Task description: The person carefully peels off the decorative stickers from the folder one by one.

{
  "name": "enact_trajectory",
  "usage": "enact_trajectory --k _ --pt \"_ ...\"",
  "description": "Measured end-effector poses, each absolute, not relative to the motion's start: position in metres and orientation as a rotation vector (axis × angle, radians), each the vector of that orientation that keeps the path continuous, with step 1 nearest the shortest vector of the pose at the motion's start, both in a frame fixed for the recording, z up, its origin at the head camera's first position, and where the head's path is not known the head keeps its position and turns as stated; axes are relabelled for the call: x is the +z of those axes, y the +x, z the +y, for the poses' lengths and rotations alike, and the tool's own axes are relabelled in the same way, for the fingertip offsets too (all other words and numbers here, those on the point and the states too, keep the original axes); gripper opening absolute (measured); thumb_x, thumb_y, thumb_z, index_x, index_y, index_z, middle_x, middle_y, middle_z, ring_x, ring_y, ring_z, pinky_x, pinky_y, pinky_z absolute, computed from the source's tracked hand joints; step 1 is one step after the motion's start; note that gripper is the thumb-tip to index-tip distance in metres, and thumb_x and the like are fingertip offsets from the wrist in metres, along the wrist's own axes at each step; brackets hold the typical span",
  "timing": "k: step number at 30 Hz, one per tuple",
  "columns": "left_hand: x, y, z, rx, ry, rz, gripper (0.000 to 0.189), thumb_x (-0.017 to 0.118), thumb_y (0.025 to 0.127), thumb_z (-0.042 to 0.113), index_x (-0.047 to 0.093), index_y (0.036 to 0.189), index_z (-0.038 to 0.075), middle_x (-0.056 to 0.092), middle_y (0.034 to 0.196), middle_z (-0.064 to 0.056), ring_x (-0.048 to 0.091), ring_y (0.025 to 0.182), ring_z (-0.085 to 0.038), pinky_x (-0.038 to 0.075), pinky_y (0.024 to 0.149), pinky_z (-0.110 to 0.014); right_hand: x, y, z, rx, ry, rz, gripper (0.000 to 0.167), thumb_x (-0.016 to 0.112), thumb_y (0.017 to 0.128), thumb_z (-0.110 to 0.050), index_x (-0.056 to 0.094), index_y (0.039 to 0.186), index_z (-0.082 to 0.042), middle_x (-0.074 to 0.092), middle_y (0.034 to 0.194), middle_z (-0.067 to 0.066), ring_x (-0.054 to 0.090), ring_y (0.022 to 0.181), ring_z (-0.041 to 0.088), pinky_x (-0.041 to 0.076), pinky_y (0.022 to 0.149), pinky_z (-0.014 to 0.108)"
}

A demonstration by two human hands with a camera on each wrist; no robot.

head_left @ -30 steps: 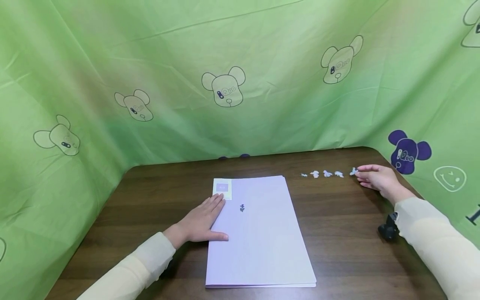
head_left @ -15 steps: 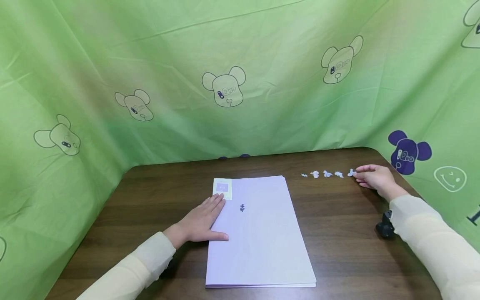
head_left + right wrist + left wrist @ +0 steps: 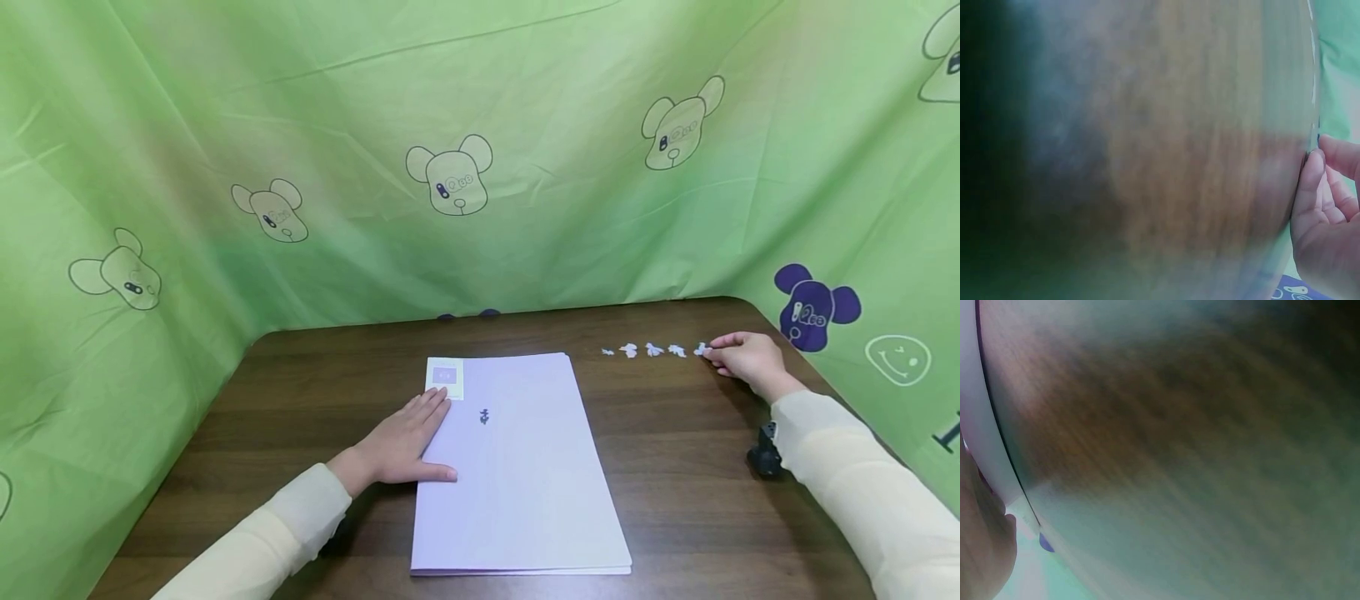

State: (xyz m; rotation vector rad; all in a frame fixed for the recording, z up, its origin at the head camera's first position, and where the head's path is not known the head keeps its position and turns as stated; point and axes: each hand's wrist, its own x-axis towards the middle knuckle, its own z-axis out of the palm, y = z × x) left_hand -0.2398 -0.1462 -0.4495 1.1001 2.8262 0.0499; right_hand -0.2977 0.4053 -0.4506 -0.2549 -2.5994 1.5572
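Note:
A stack of pale lavender paper (image 3: 525,483) lies on the table, with a small square label (image 3: 444,376) at its far left corner and a small dark mark (image 3: 483,416) printed on it. My left hand (image 3: 401,439) rests flat on the stack's left side, fingers straight and fingertips touching the label. At the far right, my right hand (image 3: 750,362) pinches a small pale blue-white cutout (image 3: 701,349) between thumb and forefinger, low over the table. In the right wrist view the thumb and forefinger meet, and the cutout is barely visible there.
Several similar pale cutouts (image 3: 654,350) lie in a row to the left of the right hand. A brown wooden table (image 3: 690,483) carries everything. Green cloth (image 3: 562,250) printed with bear heads hangs along its back and sides.
My right hand has moved slightly left and nearer with the pinched cutout, bringing it closer to the row's end. The left hand and the paper stack stay where they were.

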Motion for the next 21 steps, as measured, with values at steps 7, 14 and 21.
enact_trajectory --k 7,14,21 --pt "-0.4506 -0.2403 -0.1464 0.053 1.107 2.832 0.113 0.035 0.080 0.085 0.014 0.155 0.004 0.007 0.162 -0.010 0.003 0.148 -0.022 0.010 0.117 -0.037 -0.4513 -0.2954 0.4057 1.552 -0.256 -2.594 0.038 0.065 0.088 -0.006 0.053 0.115 0.018 0.062 0.075 -0.007 0.060 0.065 0.000 0.055 0.059 0.022" --pt "-0.4514 -0.2397 -0.1469 0.063 1.108 2.832 0.112 0.036 0.080 0.085 0.014 0.155 0.004 0.007 0.162 -0.010 0.003 0.148 -0.022 0.010 0.117 -0.037 -0.4519 -0.2946 0.4078 1.552 -0.288 -2.598 0.044 0.066 0.089 -0.007 0.049 0.119 0.020 0.060 0.081 -0.003 0.061 0.065 0.000 0.056 0.063 0.022" --pt "-0.4533 -0.2403 -0.1467 0.073 1.132 2.840 0.112 0.037 0.081 0.084 0.016 0.155 0.003 0.009 0.162 -0.012 0.006 0.148 -0.024 0.013 0.116 -0.040 -0.4538 -0.2939 0.4098 1.577 -0.276 -2.582 0.043 0.065 0.090 -0.006 0.049 0.119 0.022 0.059 0.085 0.000 0.061 0.067 -0.001 0.056 0.065 0.023"
